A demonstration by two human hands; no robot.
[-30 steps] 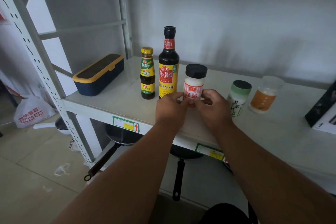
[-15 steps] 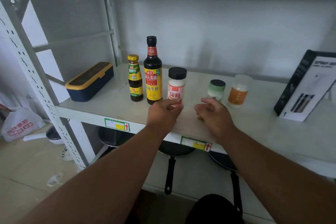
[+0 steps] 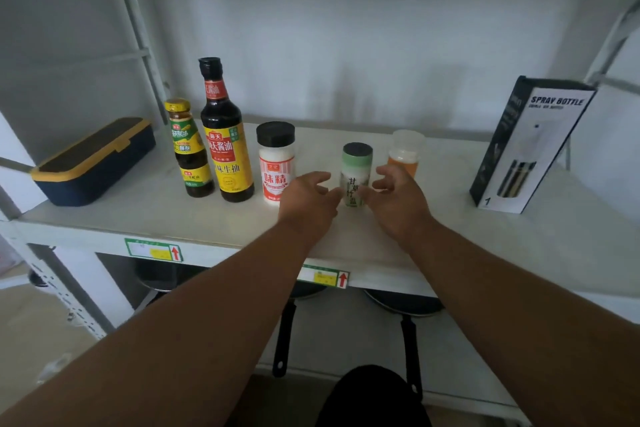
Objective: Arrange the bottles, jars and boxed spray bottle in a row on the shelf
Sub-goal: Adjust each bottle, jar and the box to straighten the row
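Two bare forearms, no sleeves worn, left hand (image 3: 308, 199) and right hand (image 3: 398, 201) ungloved, dark garment seen below

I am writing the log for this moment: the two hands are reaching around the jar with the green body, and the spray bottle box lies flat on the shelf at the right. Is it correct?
One detail is wrong. In the head view the spray bottle box stands upright, leaning a little, at the right of the shelf; it does not lie flat. The left hand and right hand do reach around the green jar.
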